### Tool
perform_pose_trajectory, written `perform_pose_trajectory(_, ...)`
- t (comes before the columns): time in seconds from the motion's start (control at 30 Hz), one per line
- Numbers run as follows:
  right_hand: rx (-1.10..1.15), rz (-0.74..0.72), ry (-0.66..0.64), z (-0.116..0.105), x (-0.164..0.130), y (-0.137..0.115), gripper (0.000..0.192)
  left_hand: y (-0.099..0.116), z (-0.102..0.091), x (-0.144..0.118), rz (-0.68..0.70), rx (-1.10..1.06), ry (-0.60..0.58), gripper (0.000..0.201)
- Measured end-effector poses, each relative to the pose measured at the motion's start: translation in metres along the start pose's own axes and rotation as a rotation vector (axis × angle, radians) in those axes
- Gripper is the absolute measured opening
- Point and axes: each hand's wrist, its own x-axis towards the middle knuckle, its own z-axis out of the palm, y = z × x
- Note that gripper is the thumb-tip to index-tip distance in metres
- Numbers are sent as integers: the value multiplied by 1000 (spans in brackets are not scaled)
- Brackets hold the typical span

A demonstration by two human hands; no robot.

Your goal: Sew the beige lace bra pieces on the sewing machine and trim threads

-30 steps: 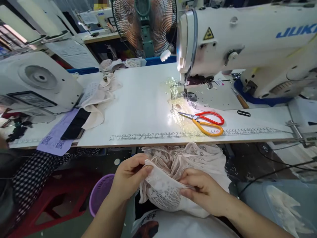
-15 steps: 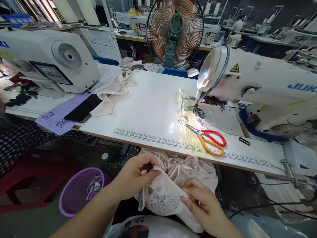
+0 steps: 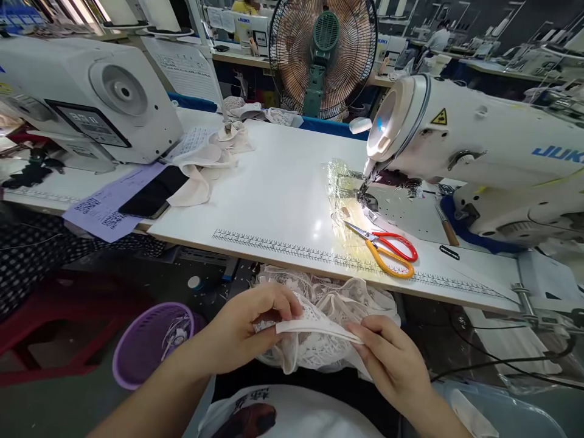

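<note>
Between my two hands a white lace garment piece point(image 3: 314, 326) is stretched by its banded edge, just below the table front. My left hand point(image 3: 255, 325) is closed on the band's left end, fingers curled over it. At the other end, my right hand point(image 3: 392, 359) pinches the band between thumb and fingers. Under and behind it, a heap of pale lace fabric point(image 3: 365, 298) lies on my lap. On the table above, scissors point(image 3: 383, 246) with one red and one orange handle rest near a JUKI sewing machine point(image 3: 479, 134), whose lamp is lit.
A second sewing machine point(image 3: 104, 103) stands at the left, with a black phone point(image 3: 152, 191), a printed paper point(image 3: 109, 207) and beige fabric pieces point(image 3: 201, 176) nearby. A fan point(image 3: 323, 61) faces me behind the table point(image 3: 274, 194). A purple basket point(image 3: 137, 347) sits on the floor.
The banded edge was slanting down to the right and is now nearly level, turned toward me. My right hand has moved up and slightly right. The view has shifted a little.
</note>
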Motion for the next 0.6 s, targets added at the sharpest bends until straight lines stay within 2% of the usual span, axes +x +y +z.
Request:
perform_pose_trajectory(0.27,-21,-14,40,2,1,0,33,-3,1,-6,58,29,17,23)
perform_pose_trajectory(0.4,-11,13,22,1,4,-2,33,-2,-4,-4,99,65,9,17)
perform_pose_trajectory(0.6,44,8,-88,-7,19,-6,25,4,-12,-5,-116,44,-12,17)
